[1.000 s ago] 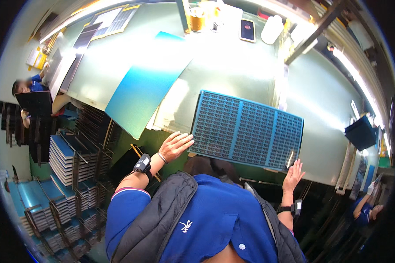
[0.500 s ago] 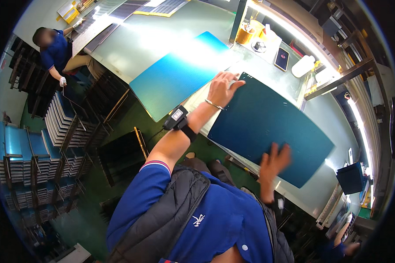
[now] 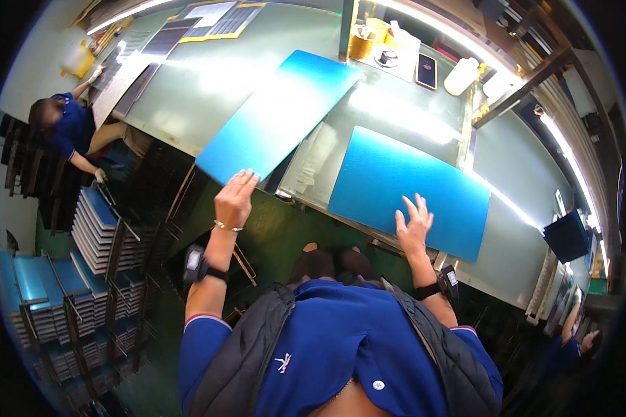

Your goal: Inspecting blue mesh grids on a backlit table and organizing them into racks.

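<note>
Two blue rectangular panels lie on the workbench before me. My left hand is at the near corner of the left panel; its fingers are stretched out over the edge, and I cannot tell how firmly they touch. The right panel lies flat, its surface bright and smooth. Over its near part is my right hand, open with the fingers spread; whether it rests on the surface is unclear. Both wrists carry strapped black devices.
The grey-green workbench reaches to both sides. A phone, a white bottle and an orange cup stand at its back. Racks of stacked panels are at left, beside a co-worker. Another person is at far right.
My left hand has left the right panel's far-left corner and come over to the left panel. The right panel looked dark and now looks bright blue. My view has shifted.
</note>
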Tool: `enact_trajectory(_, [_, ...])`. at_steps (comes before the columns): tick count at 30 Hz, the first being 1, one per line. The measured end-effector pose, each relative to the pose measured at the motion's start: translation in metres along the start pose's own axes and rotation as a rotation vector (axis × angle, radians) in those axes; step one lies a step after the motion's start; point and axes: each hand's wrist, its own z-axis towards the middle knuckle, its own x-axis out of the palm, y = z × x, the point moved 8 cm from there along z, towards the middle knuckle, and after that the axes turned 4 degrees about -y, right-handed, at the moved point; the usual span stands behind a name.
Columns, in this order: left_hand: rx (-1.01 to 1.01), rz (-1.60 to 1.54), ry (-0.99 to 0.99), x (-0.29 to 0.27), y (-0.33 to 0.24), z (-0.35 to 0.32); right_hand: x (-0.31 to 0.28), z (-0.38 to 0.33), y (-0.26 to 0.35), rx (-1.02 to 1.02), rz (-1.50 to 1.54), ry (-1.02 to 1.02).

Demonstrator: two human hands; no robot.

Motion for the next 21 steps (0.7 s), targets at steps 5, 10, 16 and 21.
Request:
enact_trajectory(5, [-0.756,-0.548,-0.471,-0.099,0.043,-0.025,0.048,-0.006,0.092,0.153,0.903,0.594])
enact_trajectory(10, [-1.47,-1.126,-0.404,-0.021,0.086,-0.128,0.119,-0.049,0.173,0.666,1.557,1.154])
enact_trajectory(16, [-0.352,-0.352,0.393,-0.009,-0.022,-0.034,0.157,-0.044,0.162,0.732,1.522,0.983])
enact_trajectory(21, [0.179,-0.38,0.67,0.008,-0.104,-0.061,0.159,-0.039,0.168,0.773,1.566,0.933])
